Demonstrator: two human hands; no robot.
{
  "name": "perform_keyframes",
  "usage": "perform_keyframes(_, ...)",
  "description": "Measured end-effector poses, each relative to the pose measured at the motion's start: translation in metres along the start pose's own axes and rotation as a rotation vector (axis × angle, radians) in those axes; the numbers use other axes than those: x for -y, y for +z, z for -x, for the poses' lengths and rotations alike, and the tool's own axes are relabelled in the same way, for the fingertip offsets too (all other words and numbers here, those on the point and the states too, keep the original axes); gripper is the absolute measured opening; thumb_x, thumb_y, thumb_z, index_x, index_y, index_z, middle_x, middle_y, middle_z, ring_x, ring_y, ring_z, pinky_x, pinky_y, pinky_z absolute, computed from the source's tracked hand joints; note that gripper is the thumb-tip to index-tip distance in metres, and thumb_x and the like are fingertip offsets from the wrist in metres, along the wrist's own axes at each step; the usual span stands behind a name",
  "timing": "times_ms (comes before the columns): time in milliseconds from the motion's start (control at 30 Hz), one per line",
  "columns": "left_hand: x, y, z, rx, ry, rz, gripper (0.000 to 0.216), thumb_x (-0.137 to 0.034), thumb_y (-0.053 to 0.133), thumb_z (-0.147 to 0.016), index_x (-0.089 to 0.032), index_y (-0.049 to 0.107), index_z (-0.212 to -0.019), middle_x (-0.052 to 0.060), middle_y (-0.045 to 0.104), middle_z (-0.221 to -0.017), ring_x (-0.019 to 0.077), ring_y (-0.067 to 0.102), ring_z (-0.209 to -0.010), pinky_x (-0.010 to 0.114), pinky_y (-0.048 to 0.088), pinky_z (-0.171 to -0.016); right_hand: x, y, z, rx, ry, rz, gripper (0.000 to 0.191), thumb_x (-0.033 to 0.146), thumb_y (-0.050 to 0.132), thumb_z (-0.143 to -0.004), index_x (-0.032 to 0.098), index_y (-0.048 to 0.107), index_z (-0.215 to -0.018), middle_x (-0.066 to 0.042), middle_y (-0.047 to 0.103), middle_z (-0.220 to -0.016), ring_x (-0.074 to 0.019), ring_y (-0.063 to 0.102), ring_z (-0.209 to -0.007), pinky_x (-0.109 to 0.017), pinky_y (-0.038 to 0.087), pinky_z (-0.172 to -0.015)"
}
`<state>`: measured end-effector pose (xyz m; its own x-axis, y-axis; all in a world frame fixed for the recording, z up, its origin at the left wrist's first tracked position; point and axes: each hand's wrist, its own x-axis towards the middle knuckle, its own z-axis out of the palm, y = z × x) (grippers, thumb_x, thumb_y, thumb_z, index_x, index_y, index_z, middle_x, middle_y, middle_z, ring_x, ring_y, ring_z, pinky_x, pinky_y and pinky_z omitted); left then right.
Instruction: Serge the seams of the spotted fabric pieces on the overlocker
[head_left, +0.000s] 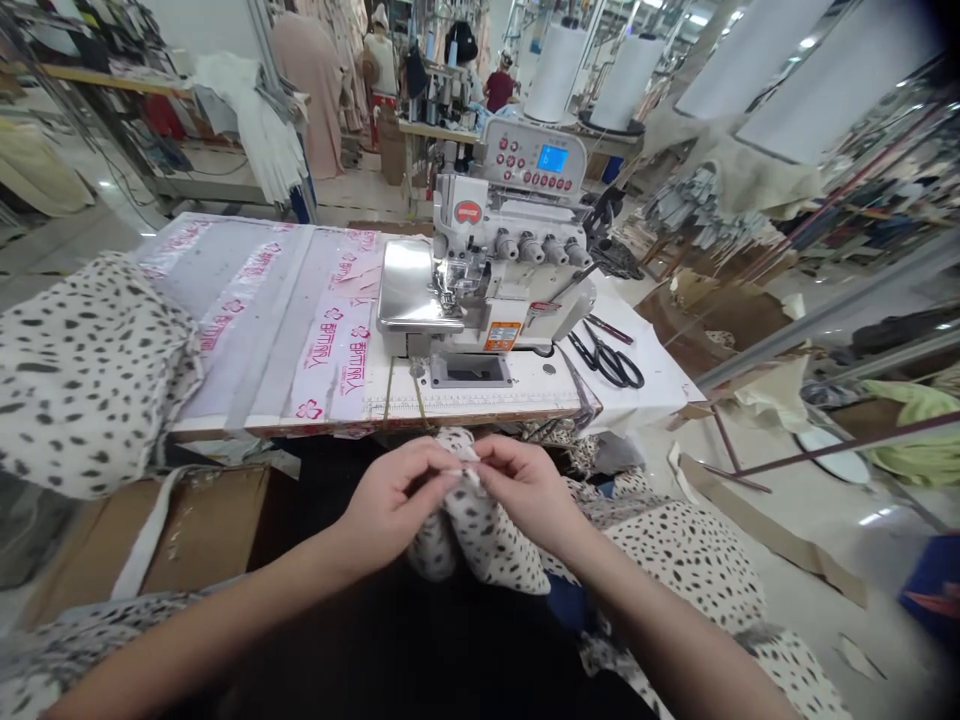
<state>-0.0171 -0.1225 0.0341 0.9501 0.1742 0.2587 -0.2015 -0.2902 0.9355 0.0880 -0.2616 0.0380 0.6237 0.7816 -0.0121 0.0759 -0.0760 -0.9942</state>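
Note:
Both hands meet in front of the table's front edge, over my lap. Between the thumb and fingers of my left hand is the edge of a white fabric piece with black spots. My right hand pinches the same edge just beside it, fingertips almost touching the left ones. The rest of the spotted fabric hangs below in folds. Just beyond the hands stands a white overlock sewing machine with a lit blue display.
Black scissors lie right of the machine. More spotted fabric drapes over the table's left end, and another heap lies at my right. A cardboard box sits below left. Large thread cones stand behind.

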Motion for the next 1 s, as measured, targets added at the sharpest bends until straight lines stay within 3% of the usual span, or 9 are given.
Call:
perform_keyframes(133,0.011,0.001,-0.002,-0.123,-0.169,0.015,0.01,-0.025,0.057,-0.08,-0.016,0.058,-0.077,-0.001,0.056,-0.071,0.0092,0.051,-0.065,0.019,0.042,-0.061,-0.004,0.009,0.01,-0.035,-0.089,0.139,0.015,0.024,0.054,-0.082,0.019,0.067,-0.086,-0.001,0.065,-0.075,-0.0139,0.058,-0.069,-0.024,0.046,-0.064)
perform_keyframes(333,0.014,0.004,-0.003,-0.139,-0.192,0.019,0.012,-0.027,0.058,-0.078,-0.016,0.055,-0.073,-0.001,0.052,-0.068,0.0091,0.048,-0.063,0.02,0.041,-0.059,-0.006,0.006,0.014,-0.053,-0.139,0.367,0.022,0.023,0.047,-0.087,0.021,0.068,-0.093,-0.002,0.064,-0.077,-0.0168,0.059,-0.076,-0.027,0.046,-0.071)
perform_keyframes(433,0.016,0.005,-0.005,-0.152,-0.172,0.06,0.011,-0.027,0.058,-0.078,-0.017,0.055,-0.076,0.001,0.055,-0.079,0.0109,0.053,-0.073,0.021,0.044,-0.066,-0.007,0.006,0.014,-0.064,-0.14,0.422,0.023,0.025,0.046,-0.088,0.02,0.067,-0.095,-0.004,0.064,-0.079,-0.0183,0.059,-0.079,-0.028,0.046,-0.073)
perform_keyframes(567,0.013,-0.002,-0.014,0.042,-0.184,-0.041,0.016,-0.029,0.05,-0.084,-0.02,0.059,-0.094,0.002,0.06,-0.09,0.0139,0.057,-0.083,0.024,0.045,-0.074,-0.006,0.006,0.01,-0.073,-0.155,0.43,0.021,0.025,0.045,-0.088,0.019,0.065,-0.091,-0.004,0.064,-0.079,-0.0169,0.058,-0.076,-0.027,0.045,-0.071)
perform_keyframes(633,0.007,-0.009,-0.02,0.126,-0.147,-0.211,0.018,-0.029,0.047,-0.086,-0.02,0.062,-0.088,0.001,0.06,-0.082,0.0136,0.056,-0.078,0.025,0.043,-0.073,-0.003,0.008,0.007,-0.077,-0.131,0.346,0.016,0.027,0.047,-0.087,0.02,0.062,-0.087,-0.002,0.062,-0.075,-0.0148,0.057,-0.071,-0.025,0.045,-0.066)
perform_keyframes(700,-0.003,-0.021,-0.026,0.132,-0.089,-0.318,0.017,-0.028,0.047,-0.085,-0.019,0.062,-0.082,0.0,0.06,-0.078,0.013,0.055,-0.075,0.024,0.042,-0.071,0.001,0.01,0.005,-0.04,-0.072,0.161,0.012,0.029,0.055,-0.083,0.022,0.055,-0.092,0.001,0.059,-0.075,-0.0129,0.057,-0.067,-0.023,0.045,-0.06)
perform_keyframes(833,-0.029,-0.054,-0.037,-0.09,0.017,-0.318,0.013,-0.028,0.053,-0.083,-0.019,0.061,-0.081,-0.001,0.06,-0.078,0.0112,0.055,-0.072,0.021,0.042,-0.066,0.006,0.01,0.005,0.143,0.036,-0.107,0.04,0.026,0.072,-0.067,0.024,0.048,-0.099,0.002,0.056,-0.083,-0.0123,0.058,-0.069,-0.022,0.047,-0.06)
perform_keyframes(933,-0.047,-0.079,-0.043,-0.388,0.109,-0.269,0.014,-0.032,0.058,-0.08,-0.018,0.062,-0.081,-0.002,0.059,-0.072,0.0087,0.052,-0.062,0.018,0.041,-0.056,0.005,0.007,0.008,0.283,0.081,-0.052,0.028,0.026,0.072,-0.067,0.02,0.054,-0.088,0.002,0.056,-0.08,-0.0137,0.057,-0.072,-0.023,0.047,-0.061)
perform_keyframes(1000,-0.057,-0.091,-0.047,-0.517,0.177,-0.229,0.015,-0.032,0.061,-0.079,-0.018,0.063,-0.08,-0.003,0.058,-0.068,0.007,0.05,-0.057,0.017,0.039,-0.051,0.002,0.007,0.009,0.351,0.107,-0.028,0.025,0.028,0.071,-0.068,0.019,0.056,-0.086,0.001,0.056,-0.079,-0.0146,0.057,-0.072,-0.023,0.047,-0.06)
